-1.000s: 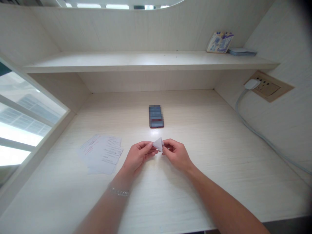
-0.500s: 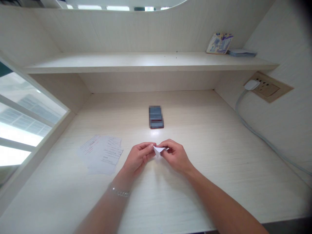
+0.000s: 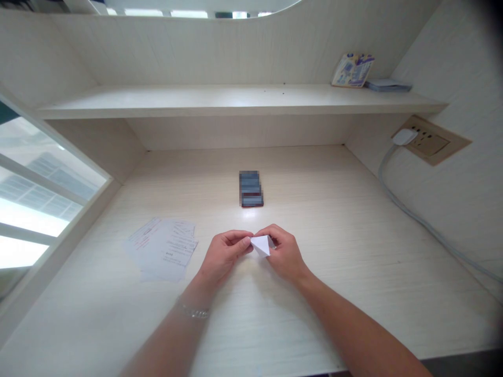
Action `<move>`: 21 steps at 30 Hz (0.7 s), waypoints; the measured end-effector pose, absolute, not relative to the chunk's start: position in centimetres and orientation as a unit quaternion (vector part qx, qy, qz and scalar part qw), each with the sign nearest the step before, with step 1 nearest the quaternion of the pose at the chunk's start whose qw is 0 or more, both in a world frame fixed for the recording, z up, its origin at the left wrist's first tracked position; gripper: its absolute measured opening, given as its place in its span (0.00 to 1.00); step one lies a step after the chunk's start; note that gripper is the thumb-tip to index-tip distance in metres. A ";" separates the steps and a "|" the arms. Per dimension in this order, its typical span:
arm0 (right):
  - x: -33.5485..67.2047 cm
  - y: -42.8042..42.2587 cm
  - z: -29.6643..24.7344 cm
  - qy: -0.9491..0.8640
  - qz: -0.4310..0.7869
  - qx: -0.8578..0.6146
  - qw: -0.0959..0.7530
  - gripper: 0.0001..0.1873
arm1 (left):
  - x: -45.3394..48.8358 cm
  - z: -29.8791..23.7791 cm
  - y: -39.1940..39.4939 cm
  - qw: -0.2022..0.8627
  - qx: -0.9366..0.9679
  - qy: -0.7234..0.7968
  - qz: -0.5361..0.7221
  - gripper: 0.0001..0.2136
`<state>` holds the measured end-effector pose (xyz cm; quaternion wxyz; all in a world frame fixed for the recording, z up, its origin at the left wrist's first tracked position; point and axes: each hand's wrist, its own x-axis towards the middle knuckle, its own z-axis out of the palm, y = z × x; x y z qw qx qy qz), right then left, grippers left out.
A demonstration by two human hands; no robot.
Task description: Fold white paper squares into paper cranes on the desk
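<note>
White paper (image 3: pixel 261 245), folded, sharply cornered

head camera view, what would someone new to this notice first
Probably the small folded white paper held between the left hand and right hand at the middle of the desk. Just beyond it lies a dark, pixelated rectangular object. Loose written sheets lie overlapping to the left.
</note>
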<state>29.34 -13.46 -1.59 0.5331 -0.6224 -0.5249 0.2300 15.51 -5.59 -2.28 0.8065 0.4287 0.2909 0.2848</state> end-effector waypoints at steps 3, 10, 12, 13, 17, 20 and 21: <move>29.4 -13.5 -1.6 -0.529 0.225 -0.624 0.529 0.06 | 15.5 -2.4 -5.6 0.791 0.452 0.293 0.289 0.07; 29.4 -13.6 -1.7 -0.545 0.227 -0.607 0.533 0.05 | 15.5 -2.4 -5.6 0.762 0.490 0.299 0.300 0.08; 29.3 -13.7 -1.8 -0.542 0.224 -0.606 0.537 0.05 | 15.5 -2.3 -5.6 0.749 0.503 0.300 0.309 0.08; 29.2 -13.7 -1.8 -0.541 0.221 -0.606 0.539 0.05 | 15.5 -2.3 -5.7 0.744 0.508 0.299 0.313 0.08; 28.9 -13.8 -2.0 -0.546 0.205 -0.599 0.548 0.06 | 15.4 -2.1 -5.8 0.738 0.515 0.294 0.322 0.10; 29.0 -13.8 -2.0 -0.549 0.203 -0.593 0.553 0.06 | 15.4 -2.0 -5.8 0.732 0.519 0.295 0.329 0.10; 29.0 -13.8 -2.0 -0.549 0.202 -0.592 0.554 0.06 | 15.4 -2.0 -5.8 0.729 0.521 0.297 0.331 0.11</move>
